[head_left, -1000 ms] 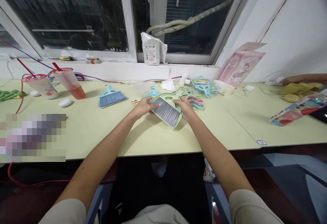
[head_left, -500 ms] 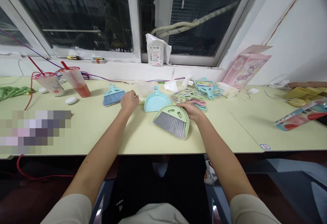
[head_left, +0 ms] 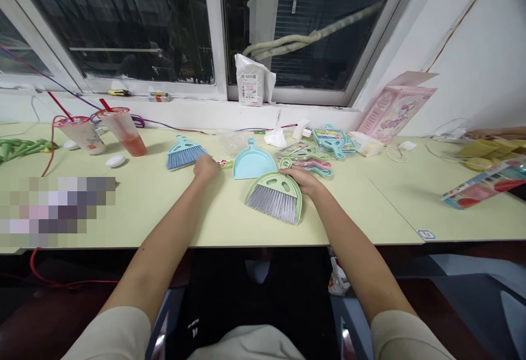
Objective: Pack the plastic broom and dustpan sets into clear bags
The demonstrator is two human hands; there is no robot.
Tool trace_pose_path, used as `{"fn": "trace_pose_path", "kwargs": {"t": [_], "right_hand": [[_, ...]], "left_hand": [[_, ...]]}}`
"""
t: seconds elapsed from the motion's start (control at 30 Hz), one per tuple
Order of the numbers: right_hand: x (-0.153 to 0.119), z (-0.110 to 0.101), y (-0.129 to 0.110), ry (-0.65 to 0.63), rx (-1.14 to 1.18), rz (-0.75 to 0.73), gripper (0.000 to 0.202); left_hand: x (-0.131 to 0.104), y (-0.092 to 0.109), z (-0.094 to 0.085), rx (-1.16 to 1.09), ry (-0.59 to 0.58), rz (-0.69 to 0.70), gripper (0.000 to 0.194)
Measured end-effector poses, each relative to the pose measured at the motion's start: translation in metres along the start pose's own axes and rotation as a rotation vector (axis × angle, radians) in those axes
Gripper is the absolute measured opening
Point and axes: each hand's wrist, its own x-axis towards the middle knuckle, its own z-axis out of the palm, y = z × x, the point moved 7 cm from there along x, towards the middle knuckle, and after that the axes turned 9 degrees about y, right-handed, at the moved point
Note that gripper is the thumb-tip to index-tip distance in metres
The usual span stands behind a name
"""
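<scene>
My right hand [head_left: 304, 180] grips the handle of a pale green dustpan [head_left: 297, 187], with a grey-bristled brush [head_left: 272, 202] nested in it, low over the table. My left hand [head_left: 206, 168] is curled down at the tabletop, between a blue hand brush [head_left: 186, 154] and a colourful label strip [head_left: 226, 164]. Its fingertips are hidden, so I cannot make out what they hold. A light blue dustpan [head_left: 253, 164] lies flat between my hands, just behind the green one.
Wrapped brush-and-dustpan sets [head_left: 332, 140] lie at the back right, near a pink box [head_left: 396, 112]. Two drink cups [head_left: 123, 132] with red straws stand at the left, by a white mouse-like object [head_left: 115, 161]. Another person's arm [head_left: 495, 134] shows at the far right.
My left hand has moved slightly left and down, away from the label strip, which now shows more. The green dustpan and brush have shifted slightly left in my right hand.
</scene>
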Motion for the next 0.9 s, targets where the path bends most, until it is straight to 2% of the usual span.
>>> {"fn": "trace_pose_path", "kwargs": {"t": [0.2,0.57,0.77,0.9], "right_hand": [[0.003,0.001,0.003,-0.006,-0.001,-0.004,0.003],[0.003,0.001,0.002,0.010,0.007,-0.012,0.006],[0.004,0.000,0.002,0.006,0.022,-0.016,0.005],[0.006,-0.003,0.001,0.022,0.024,-0.027,0.002]], "left_hand": [[-0.002,0.006,-0.002,0.018,0.033,-0.014,0.035],[-0.002,0.010,-0.006,-0.071,0.074,0.078,0.017],[-0.004,0.007,-0.017,-0.049,0.203,0.105,0.015],[-0.011,0.012,-0.038,-0.079,0.343,0.143,0.018]]}}
